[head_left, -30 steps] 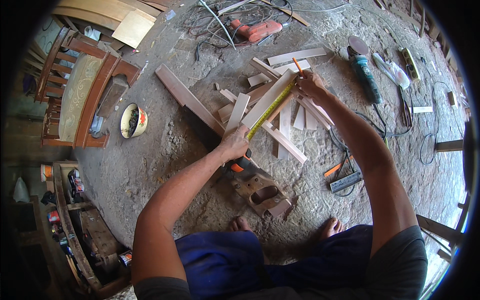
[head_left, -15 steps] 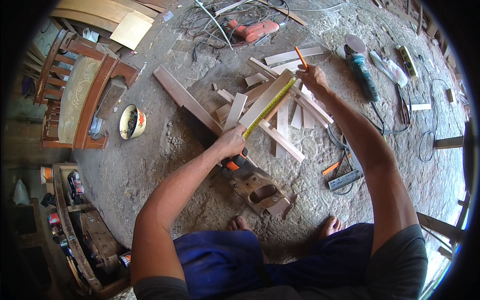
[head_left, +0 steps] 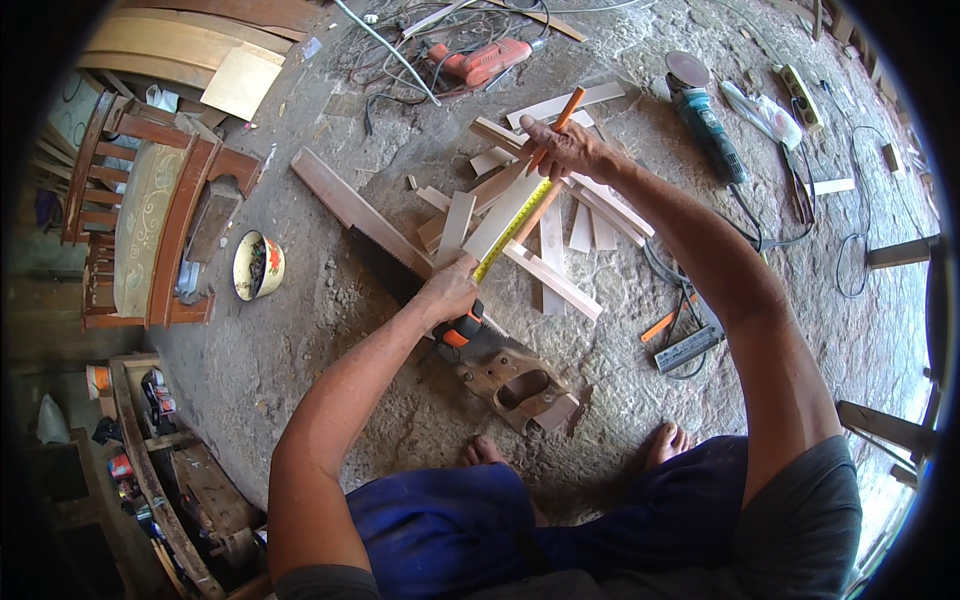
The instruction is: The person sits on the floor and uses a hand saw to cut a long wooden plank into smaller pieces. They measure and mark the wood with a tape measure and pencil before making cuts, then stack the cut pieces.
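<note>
My left hand (head_left: 448, 290) is closed round the near end of a pale wooden strip (head_left: 500, 218). A yellow tape measure blade (head_left: 512, 232) runs along the strip's right edge, and its black-and-orange case (head_left: 459, 330) shows just below that hand. Over the strip's far end, my right hand (head_left: 568, 150) grips an orange pencil (head_left: 573, 104), its tip slanting down to the wood by the blade. A hand saw with a worn wooden handle (head_left: 518, 388) lies under my left hand. Its dark blade (head_left: 385, 262) reaches to the upper left, beside a longer board (head_left: 350, 205).
Several cut wood pieces (head_left: 555, 280) lie scattered round the strip. Farther off are a red drill (head_left: 485, 62) among cables, a teal angle grinder (head_left: 708, 130) and a power strip (head_left: 800, 97). An enamel bowl (head_left: 259, 266) and carved wooden furniture (head_left: 165, 215) stand left; a grey metal block (head_left: 688, 348) lies right.
My right hand has shifted left and slightly nearer over the strip, turning the pencil so its tip points down at the wood. My left hand keeps its hold; the whole view has shifted slightly.
</note>
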A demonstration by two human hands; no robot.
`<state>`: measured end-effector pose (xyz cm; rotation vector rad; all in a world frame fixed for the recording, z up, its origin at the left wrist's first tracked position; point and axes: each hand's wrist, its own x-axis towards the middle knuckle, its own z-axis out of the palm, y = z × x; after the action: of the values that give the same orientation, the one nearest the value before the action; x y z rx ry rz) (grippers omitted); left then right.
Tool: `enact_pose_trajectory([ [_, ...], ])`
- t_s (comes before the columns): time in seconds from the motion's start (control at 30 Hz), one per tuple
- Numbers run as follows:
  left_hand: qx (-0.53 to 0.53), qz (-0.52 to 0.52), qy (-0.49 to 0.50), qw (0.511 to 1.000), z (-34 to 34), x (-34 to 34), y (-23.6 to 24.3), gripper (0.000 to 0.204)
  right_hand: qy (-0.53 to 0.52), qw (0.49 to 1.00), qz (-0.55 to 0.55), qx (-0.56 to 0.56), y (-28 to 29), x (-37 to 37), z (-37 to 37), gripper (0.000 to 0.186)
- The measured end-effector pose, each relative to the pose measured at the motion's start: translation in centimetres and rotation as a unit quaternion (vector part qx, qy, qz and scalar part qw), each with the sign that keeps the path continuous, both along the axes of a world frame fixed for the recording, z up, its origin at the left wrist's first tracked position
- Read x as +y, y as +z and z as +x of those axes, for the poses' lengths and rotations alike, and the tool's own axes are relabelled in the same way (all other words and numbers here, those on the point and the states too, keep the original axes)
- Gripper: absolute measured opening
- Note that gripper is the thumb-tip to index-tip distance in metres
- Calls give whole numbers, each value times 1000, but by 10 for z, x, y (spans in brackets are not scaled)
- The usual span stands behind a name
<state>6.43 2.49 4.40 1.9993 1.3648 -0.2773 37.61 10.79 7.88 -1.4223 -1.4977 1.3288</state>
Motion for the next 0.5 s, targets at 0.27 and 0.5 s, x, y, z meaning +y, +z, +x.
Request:
enact_pose_trajectory([
  [0.27,8,0,8,1000,0,0,1,37,79,989,91,-91,-3,2,0,31],
  [0.5,3,24,-45,999,-1,0,1,37,134,981,31,-137,-1,1,-10,27],
])
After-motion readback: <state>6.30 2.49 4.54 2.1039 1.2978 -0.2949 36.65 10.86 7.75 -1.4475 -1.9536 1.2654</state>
